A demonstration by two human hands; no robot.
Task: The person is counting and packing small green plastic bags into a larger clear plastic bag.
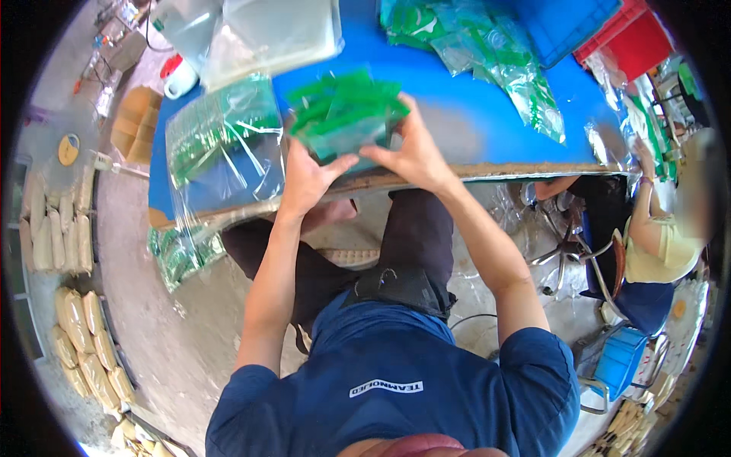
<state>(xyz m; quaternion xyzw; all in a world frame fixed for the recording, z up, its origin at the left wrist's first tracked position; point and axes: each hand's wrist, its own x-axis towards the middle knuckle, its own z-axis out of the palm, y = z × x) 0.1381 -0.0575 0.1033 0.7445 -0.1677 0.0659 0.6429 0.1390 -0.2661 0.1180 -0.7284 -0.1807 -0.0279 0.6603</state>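
Between my two hands, above the table's near edge, is a bundle of green and clear plastic packets [346, 114], its upper edges fanned and slightly blurred. My left hand [308, 179] grips its left side, thumb pointing inward along the bottom. On the right side my right hand [411, 148] holds it the same way, with the thumb tip near the left one. Most of my fingers are hidden behind the bundle. Close by my left hand, a large clear plastic bag [225, 145] with green packets inside lies on the blue tabletop [365, 46].
Loose green and clear packets [487, 65] lie at the far right, beside a blue crate [571, 27] and a red bin [628, 46]. A white mug [179, 76] stands far left, near clear plastic sheets [270, 34]. A co-worker [655, 244] sits at the right.
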